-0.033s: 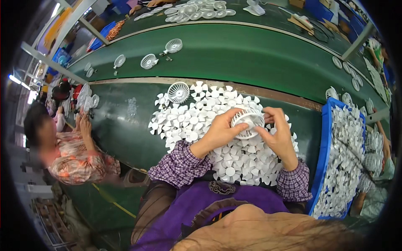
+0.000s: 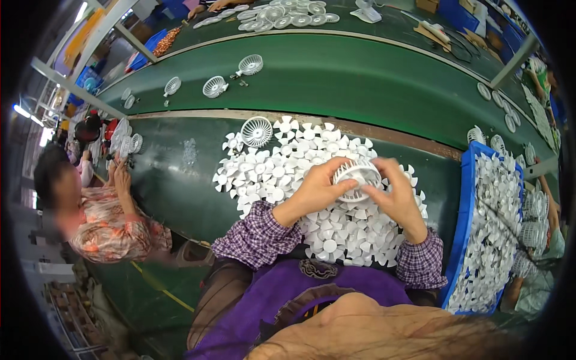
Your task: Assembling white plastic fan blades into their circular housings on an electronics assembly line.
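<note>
A white round fan housing (image 2: pixel 359 177) with ribbed sides is held between my two hands above a heap of loose white fan blades (image 2: pixel 336 225). My left hand (image 2: pixel 321 189) grips it from the left, thumb across the front and fingers behind. On its right side, my right hand (image 2: pixel 394 191) is closed around it, thumb on the front and fingers over the rim. A white blade piece seems to sit inside the housing, partly hidden by the thumbs. Another ribbed housing (image 2: pixel 257 132) leans at the far left of the heap.
At the right stands a blue bin (image 2: pixel 461 234) full of white fan blades. Behind the bench, a green conveyor belt (image 2: pixel 360 78) carries several white fan housings (image 2: pixel 215 87). A co-worker (image 2: pixel 114 225) sits at the left, and a clear plastic scrap (image 2: pixel 189 152) lies on the bench.
The fingers of my right hand have shifted slightly on the housing, which is turned a little. My left hand keeps its grip.
</note>
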Tool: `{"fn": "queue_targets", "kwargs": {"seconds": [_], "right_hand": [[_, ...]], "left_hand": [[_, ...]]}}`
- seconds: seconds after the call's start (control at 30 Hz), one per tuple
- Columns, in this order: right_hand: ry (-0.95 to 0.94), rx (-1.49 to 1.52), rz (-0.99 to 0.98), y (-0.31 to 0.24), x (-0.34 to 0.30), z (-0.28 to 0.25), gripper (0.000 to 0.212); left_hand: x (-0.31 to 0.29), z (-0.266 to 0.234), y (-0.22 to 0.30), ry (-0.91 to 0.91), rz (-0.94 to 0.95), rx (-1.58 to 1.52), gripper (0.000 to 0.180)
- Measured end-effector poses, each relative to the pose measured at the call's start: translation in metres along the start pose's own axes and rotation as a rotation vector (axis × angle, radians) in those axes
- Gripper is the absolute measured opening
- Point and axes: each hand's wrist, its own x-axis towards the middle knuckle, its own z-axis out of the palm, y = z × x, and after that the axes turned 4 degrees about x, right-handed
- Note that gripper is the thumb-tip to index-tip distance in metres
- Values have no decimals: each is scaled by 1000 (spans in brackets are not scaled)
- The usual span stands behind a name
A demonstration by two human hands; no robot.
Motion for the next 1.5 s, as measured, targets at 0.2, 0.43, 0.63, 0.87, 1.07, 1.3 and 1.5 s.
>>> {"fn": "queue_targets", "kwargs": {"seconds": [0.2,0.43,0.63,0.87,1.07,1.3,1.5], "right_hand": [[-125,8,166,5,-13,11,42],[-94,161,193,14,-1,10,36],[303,94,341,104,24,-80,34],[113,-564,244,96,-29,-92,32],[-28,-783,259,90,-46,-49,36],[81,-128,610,103,-39,-73,29],[295,223,626,144,-64,-109,27]], "left_hand": [[-7,-3,-11,-1,173,175,31],[0,-14,-8,-96,-7,112,39],[11,-119,10,330,-132,353,41],[26,-243,-77,581,-146,931,51],[48,-239,-95,473,-257,994,31],[33,-242,-78,557,-74,903,22],[4,-231,-40,580,-178,-48,24]]}}
